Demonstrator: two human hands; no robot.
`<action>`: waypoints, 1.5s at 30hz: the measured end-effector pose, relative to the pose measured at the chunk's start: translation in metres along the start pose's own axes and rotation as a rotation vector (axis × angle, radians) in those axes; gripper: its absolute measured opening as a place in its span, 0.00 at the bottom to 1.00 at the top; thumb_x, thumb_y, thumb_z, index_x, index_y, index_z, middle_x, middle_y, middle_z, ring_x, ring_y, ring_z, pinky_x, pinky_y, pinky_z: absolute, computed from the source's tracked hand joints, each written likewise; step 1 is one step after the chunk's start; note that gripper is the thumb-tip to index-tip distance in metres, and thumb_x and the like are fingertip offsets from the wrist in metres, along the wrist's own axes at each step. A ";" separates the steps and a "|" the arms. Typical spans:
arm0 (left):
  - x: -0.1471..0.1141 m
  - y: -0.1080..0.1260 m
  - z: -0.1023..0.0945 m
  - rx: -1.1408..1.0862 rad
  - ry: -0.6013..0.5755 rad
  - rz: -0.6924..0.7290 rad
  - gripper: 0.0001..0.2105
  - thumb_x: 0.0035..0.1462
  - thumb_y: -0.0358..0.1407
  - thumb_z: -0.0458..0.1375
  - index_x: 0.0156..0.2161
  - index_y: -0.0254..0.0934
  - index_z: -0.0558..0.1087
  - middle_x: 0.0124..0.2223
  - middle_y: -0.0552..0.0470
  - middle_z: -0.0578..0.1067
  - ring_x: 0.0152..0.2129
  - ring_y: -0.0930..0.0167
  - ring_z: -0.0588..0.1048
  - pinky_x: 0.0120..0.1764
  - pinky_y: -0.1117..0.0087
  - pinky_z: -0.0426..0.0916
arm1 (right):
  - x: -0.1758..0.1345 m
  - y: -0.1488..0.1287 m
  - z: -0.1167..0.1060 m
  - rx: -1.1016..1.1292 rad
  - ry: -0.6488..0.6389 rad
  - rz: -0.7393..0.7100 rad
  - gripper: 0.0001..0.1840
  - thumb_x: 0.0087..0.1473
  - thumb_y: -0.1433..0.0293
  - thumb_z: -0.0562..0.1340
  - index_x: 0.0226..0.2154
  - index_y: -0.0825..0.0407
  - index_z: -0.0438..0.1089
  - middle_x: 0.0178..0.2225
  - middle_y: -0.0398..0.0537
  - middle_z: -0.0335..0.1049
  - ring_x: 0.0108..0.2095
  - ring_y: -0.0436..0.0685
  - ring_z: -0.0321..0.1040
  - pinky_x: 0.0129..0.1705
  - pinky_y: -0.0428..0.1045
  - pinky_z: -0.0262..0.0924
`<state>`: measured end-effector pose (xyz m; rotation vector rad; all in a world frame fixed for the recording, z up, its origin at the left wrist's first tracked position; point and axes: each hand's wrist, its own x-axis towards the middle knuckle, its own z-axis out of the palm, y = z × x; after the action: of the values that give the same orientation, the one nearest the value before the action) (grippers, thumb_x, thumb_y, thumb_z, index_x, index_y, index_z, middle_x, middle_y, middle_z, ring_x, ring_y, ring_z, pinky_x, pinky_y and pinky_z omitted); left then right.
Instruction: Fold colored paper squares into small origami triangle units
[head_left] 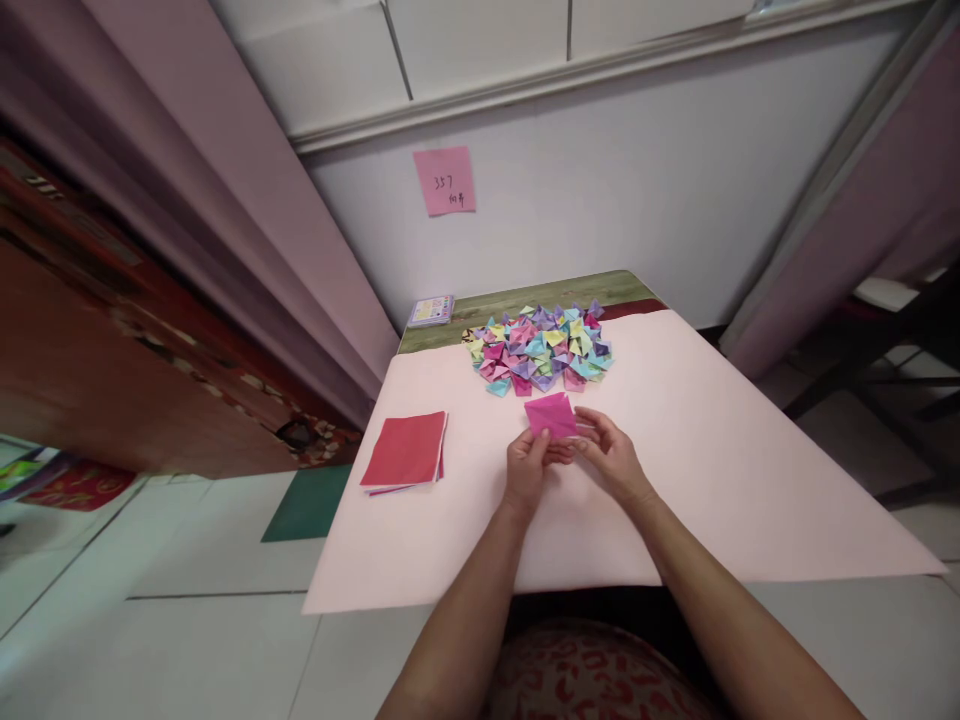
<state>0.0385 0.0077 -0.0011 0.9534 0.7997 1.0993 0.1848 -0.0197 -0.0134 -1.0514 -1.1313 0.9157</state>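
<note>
A magenta square of folded origami paper is held up over the near middle of the table. My left hand pinches its lower left part, thumb on the front and fingers behind. At the paper's right edge, my right hand has its thumb near the lower corner and its index finger stretched along the side. Some of its fingertips are hidden behind the paper. Just beyond lies a heap of small folded paper pieces in pink, purple, yellow, blue and green. To the left rests a stack of square paper, red on top.
A pale pink sheet covers most of the table. At the back left, a small pile of printed cards sits on the green wood-patterned tabletop. A pink handwritten note is stuck to the white wall behind. Curtains hang on both sides.
</note>
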 end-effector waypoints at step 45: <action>-0.003 0.002 0.001 0.036 0.032 -0.058 0.22 0.44 0.45 0.69 0.40 0.30 0.76 0.32 0.46 0.80 0.25 0.68 0.78 0.28 0.66 0.77 | -0.006 -0.013 -0.001 -0.344 0.116 -0.301 0.08 0.57 0.64 0.63 0.33 0.48 0.76 0.51 0.54 0.68 0.51 0.63 0.68 0.49 0.58 0.68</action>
<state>0.0381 0.0052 0.0013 0.9386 0.8704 1.0549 0.1856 -0.0285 -0.0027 -1.1534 -1.3341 0.4250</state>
